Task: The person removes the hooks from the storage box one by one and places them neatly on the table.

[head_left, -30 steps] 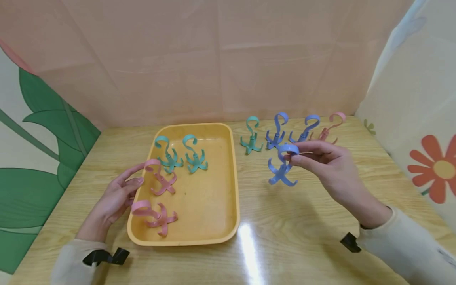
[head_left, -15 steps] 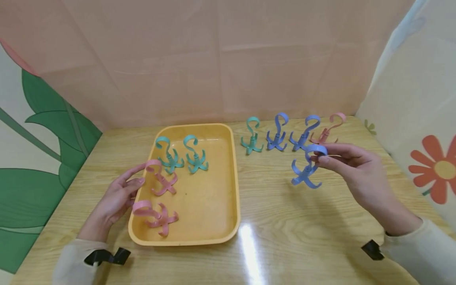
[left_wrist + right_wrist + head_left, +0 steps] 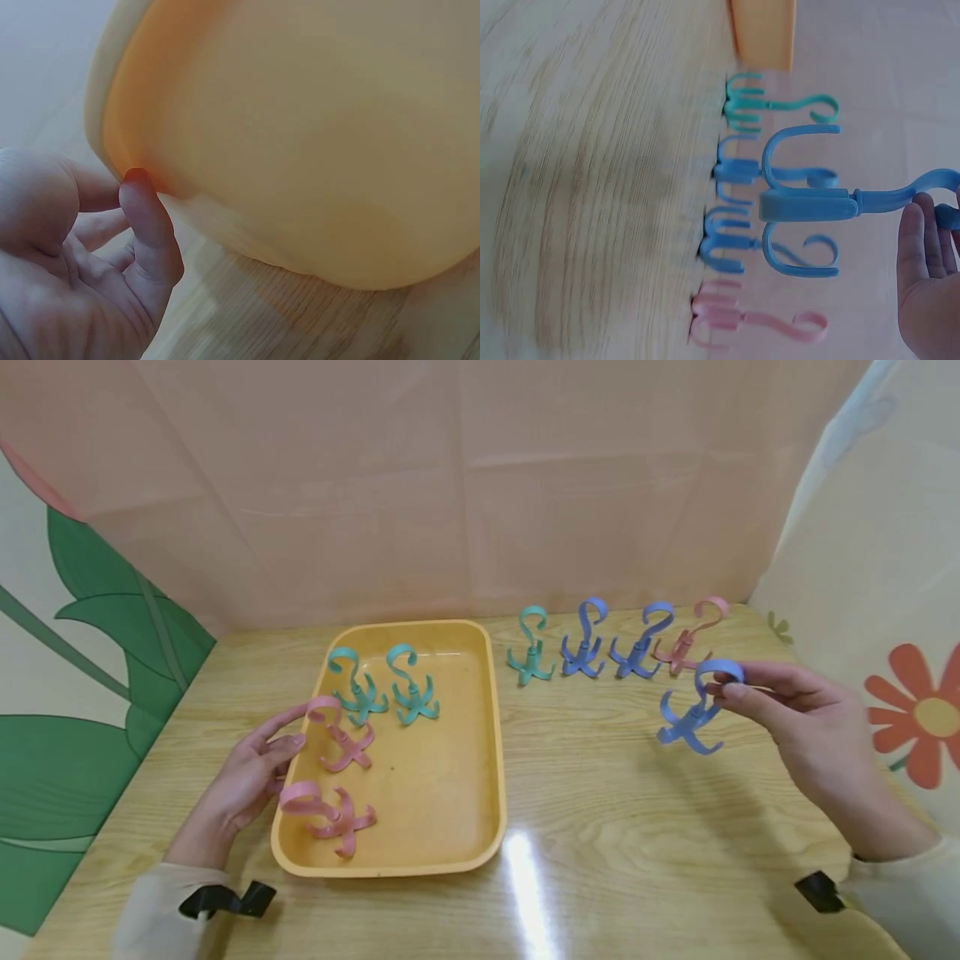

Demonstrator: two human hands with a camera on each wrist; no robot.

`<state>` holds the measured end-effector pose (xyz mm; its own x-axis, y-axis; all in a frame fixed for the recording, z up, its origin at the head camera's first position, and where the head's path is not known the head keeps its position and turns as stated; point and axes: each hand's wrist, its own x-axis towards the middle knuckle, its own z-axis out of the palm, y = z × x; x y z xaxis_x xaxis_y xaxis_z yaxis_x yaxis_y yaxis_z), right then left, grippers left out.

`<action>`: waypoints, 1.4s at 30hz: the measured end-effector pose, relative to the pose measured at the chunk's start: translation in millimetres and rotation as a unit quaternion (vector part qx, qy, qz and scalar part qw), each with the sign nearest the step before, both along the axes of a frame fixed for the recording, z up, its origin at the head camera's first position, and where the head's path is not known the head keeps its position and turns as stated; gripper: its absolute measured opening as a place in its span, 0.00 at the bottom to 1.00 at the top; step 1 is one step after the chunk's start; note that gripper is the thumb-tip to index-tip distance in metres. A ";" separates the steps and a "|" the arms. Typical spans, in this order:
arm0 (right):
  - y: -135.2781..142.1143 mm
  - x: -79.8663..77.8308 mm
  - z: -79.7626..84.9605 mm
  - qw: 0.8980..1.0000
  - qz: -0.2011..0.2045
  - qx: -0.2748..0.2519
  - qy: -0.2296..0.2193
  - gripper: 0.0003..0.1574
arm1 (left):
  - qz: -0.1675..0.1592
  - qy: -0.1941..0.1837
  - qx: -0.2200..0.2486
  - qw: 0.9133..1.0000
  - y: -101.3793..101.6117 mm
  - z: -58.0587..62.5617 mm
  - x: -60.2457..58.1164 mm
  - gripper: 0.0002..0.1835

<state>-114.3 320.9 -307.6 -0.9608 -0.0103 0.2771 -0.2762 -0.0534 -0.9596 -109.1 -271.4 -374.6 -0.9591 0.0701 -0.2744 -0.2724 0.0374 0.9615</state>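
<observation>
My right hand (image 3: 825,752) pinches a blue four-pronged rotating hook (image 3: 690,724) by its curved top, holding it above the table's right side with prongs downward. In the right wrist view the same blue hook (image 3: 810,204) fills the middle, its upper curve partly hidden by my fingers. At the left, my left hand (image 3: 247,781) grips the side rim of a yellow tray (image 3: 500,760); the left wrist view shows thumb and fingers pinching that edge. Inside the tray are two green hooks (image 3: 415,700) toward the back and two pink hooks (image 3: 345,825) along the left side.
Behind the right hand, a row stands on the wooden table: a green hook (image 3: 531,662), two blue hooks (image 3: 582,658) and a pink hook (image 3: 684,652). A pink backdrop (image 3: 465,493) rises behind the table, with a flower-printed panel (image 3: 900,610) at the right.
My right hand has carried the blue hook rightward, from in front of the standing blue hooks to in front and right of the pink one. My left hand stays on the tray rim.
</observation>
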 end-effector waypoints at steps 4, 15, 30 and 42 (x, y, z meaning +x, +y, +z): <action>10.8 -4.8 -4.1 1.000 -0.013 -0.019 0.004 0.20 | -0.001 -0.001 -0.001 1.000 -0.1 -0.7 0.3 0.30; 42.7 -15.2 -18.4 0.997 -0.065 -0.031 -0.002 0.23 | 0.000 -0.004 -0.002 1.000 1.5 -0.6 0.3 0.31; 76.7 -37.3 -26.1 0.991 -0.080 -0.103 -0.023 0.22 | -0.001 0.003 0.007 1.000 0.5 -0.7 0.0 0.29; 90.8 -59.6 -30.0 0.983 -0.106 -0.145 -0.045 0.19 | 0.001 0.004 0.008 1.000 0.6 -0.6 -0.4 0.29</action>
<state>-173.9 411.7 -337.5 -0.9537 0.2587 0.1536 -0.2259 -0.2783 -0.9336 -109.4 -270.8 -375.3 -0.9614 0.0726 -0.2653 -0.2643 0.0222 0.9642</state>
